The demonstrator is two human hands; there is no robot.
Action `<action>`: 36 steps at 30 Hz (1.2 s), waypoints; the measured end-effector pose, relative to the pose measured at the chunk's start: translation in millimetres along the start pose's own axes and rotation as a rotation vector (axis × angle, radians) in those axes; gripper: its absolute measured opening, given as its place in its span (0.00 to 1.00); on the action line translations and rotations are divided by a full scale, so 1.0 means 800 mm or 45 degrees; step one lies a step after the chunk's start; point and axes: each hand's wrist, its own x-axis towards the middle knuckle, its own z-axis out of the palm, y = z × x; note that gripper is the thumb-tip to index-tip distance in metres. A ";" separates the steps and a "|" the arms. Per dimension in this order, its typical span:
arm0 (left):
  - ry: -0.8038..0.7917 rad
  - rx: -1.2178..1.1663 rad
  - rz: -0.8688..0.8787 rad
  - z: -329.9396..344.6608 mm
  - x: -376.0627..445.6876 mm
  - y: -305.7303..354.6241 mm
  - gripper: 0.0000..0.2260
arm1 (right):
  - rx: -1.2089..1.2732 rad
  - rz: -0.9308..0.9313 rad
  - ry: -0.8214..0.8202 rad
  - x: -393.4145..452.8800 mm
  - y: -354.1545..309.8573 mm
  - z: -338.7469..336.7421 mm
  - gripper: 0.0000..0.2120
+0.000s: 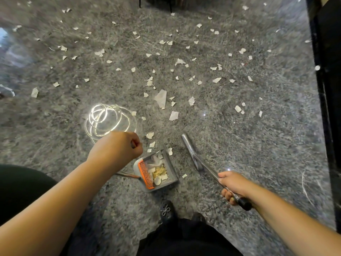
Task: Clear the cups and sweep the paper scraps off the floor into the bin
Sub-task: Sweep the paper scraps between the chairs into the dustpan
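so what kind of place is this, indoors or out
Probably indoors, some hall or lobby, though that is a guess. The floor is polished grey speckled stone that mirrors a ceiling light, and a dark glossy border runs along one side. Torn paper scraps litter it.

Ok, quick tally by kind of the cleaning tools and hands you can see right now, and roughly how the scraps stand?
Dustpans: 1, grey with an orange comb, scraps inside
Brooms: 1, long handle
Hands: 2, left hand closed on the dustpan's handle, right hand gripping the broom
Total: 4
Paper scraps: too many to count, scattered over the floor
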 end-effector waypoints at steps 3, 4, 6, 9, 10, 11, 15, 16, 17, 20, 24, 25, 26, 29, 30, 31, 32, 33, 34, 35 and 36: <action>-0.026 0.020 0.016 0.014 -0.002 0.010 0.07 | -0.115 -0.004 -0.025 0.015 0.012 0.005 0.14; -0.027 0.022 0.008 0.017 -0.003 0.012 0.07 | -0.133 -0.005 -0.047 0.015 0.014 0.010 0.11; -0.005 0.031 -0.019 0.022 -0.002 0.014 0.07 | -0.168 -0.014 -0.083 0.013 0.018 0.021 0.06; 0.021 0.004 -0.040 0.025 -0.002 0.011 0.07 | -0.222 -0.044 -0.138 0.009 0.022 0.043 0.08; 0.014 -0.002 -0.056 0.025 -0.003 0.010 0.07 | -0.232 -0.042 -0.157 0.006 0.022 0.049 0.07; 0.008 -0.014 -0.076 0.026 -0.003 0.009 0.07 | -0.232 -0.043 -0.170 0.005 0.021 0.055 0.07; 0.032 -0.048 -0.147 0.033 -0.007 0.009 0.08 | -0.246 -0.070 -0.246 -0.003 0.013 0.072 0.14; 0.042 -0.038 -0.147 0.036 -0.008 0.010 0.08 | -0.263 -0.072 -0.268 -0.008 0.009 0.072 0.15; 0.047 -0.032 -0.147 0.039 -0.009 0.012 0.08 | -0.276 -0.068 -0.290 -0.011 0.006 0.072 0.16; 0.047 -0.054 -0.159 0.040 -0.011 0.010 0.08 | -0.240 0.004 -0.361 -0.018 0.000 0.069 0.17; 0.052 -0.076 -0.170 0.034 -0.019 -0.005 0.08 | -0.116 0.101 -0.386 -0.033 -0.006 0.064 0.17; 0.055 -0.093 -0.178 0.032 -0.024 -0.010 0.08 | -0.120 0.091 -0.387 -0.039 -0.009 0.063 0.16; 0.063 -0.106 -0.192 0.031 -0.027 -0.015 0.07 | -0.125 0.076 -0.387 -0.045 -0.013 0.062 0.16; 0.112 -0.151 -0.253 0.028 -0.037 -0.033 0.07 | -0.147 0.039 -0.369 -0.054 -0.028 0.058 0.16; 0.125 -0.166 -0.273 0.026 -0.040 -0.040 0.07 | -0.145 0.034 -0.356 -0.054 -0.035 0.057 0.16; 0.130 -0.180 -0.300 0.023 -0.043 -0.046 0.06 | -0.143 0.023 -0.338 -0.052 -0.041 0.056 0.17; 0.131 -0.188 -0.329 0.019 -0.045 -0.053 0.06 | -0.150 0.003 -0.322 -0.051 -0.048 0.057 0.18; 0.134 -0.194 -0.356 0.016 -0.048 -0.061 0.06 | -0.165 -0.017 -0.308 -0.049 -0.054 0.058 0.18; 0.140 -0.202 -0.376 0.011 -0.050 -0.068 0.05 | -0.175 -0.034 -0.295 -0.047 -0.061 0.060 0.17; 0.147 -0.210 -0.392 0.008 -0.051 -0.076 0.05 | -0.174 -0.046 -0.280 -0.043 -0.068 0.062 0.17; 0.155 -0.219 -0.408 0.005 -0.052 -0.084 0.05 | -0.160 -0.049 -0.264 -0.039 -0.075 0.064 0.17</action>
